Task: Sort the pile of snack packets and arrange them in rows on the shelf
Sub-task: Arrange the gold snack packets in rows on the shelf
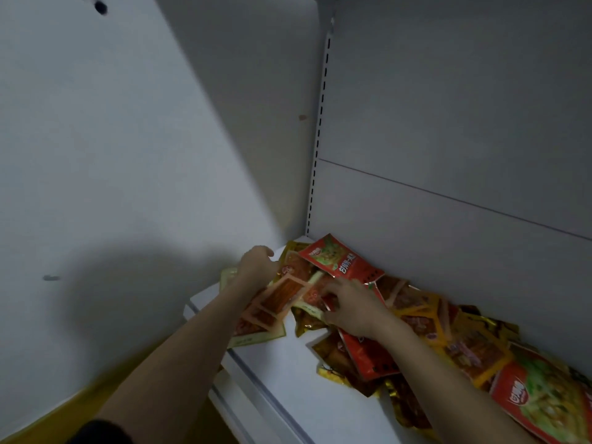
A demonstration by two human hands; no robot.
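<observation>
Nearest the camera, the shelf point(298, 389) shows a bare white strip along its front edge, and a few gold packets point(333, 373) already lie close to that edge, so any sweep of a forearm across them could slide them off onto the floor below. At the front left corner a flat green-edged packet point(256, 338) overhangs the lip; a nudge there would likely tip it over. Just beyond, the right hand point(350, 310) lies spread over the pile point(432, 325), fingers fairly straight and pressing or reaching among the packets rather than plainly closed on one; whether a fingertip pinches something underneath cannot be told. The left hand point(258, 265) sits further back near the left end of the shelf, fingers curled, and appears to grasp a fan of orange packets point(282, 298) held against the wrist, though blur hides the exact grip. That loose fan is the main risk: the glossy film looks slippery, and if more packets are added while the hold is slack the stack may splay and drop back, mixing kinds again. Toward the back panel a large red packet point(339, 259) leans on the heap and could slump forward when those beneath it are pulled. The pile runs unsorted along the back edge to the right, with no rows yet formed, so the sorting seems barely begun.
</observation>
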